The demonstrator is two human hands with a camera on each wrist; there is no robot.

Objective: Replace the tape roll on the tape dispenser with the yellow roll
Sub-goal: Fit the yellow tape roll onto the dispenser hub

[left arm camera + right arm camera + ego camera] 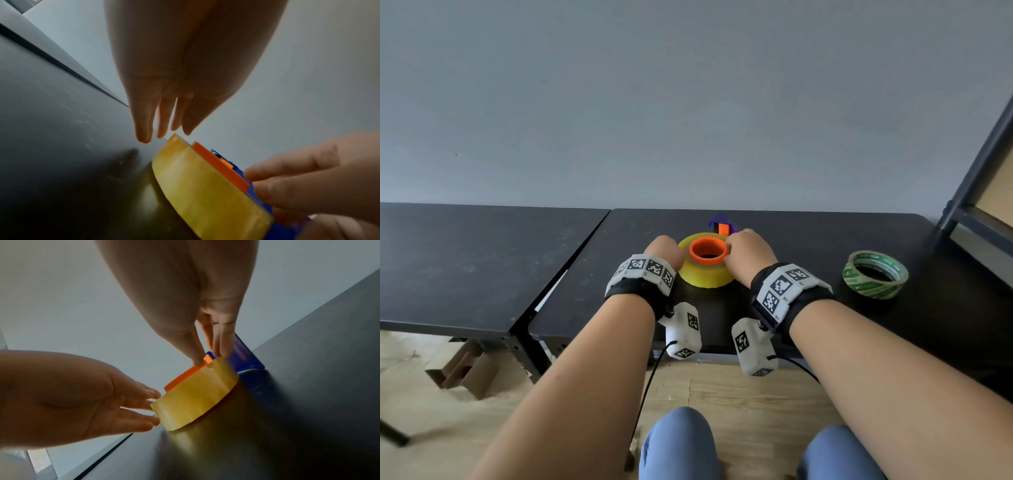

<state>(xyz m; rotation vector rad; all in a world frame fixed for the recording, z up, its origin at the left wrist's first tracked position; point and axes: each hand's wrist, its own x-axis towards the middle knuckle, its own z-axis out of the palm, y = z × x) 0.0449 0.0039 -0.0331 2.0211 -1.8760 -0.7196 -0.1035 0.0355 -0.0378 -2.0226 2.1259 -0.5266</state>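
Note:
The yellow tape roll (705, 278) (205, 186) (195, 394) lies flat on the black table (825, 236), with an orange hub (697, 259) (222, 165) (180, 378) standing in its centre hole. Behind it the blue dispenser (719, 219) (246, 360) is mostly hidden. My left hand (666, 251) (164, 134) has straight fingers that touch the roll's left side. On the right, my right hand (736, 251) (209, 359) pinches the orange hub's rim between thumb and fingers.
A green-printed tape roll (875, 274) lies flat to the right on the same table. A second black table (465, 267) adjoins on the left. A dark shelf frame (979, 154) rises at the far right. Cardboard (465, 371) sits on the floor below.

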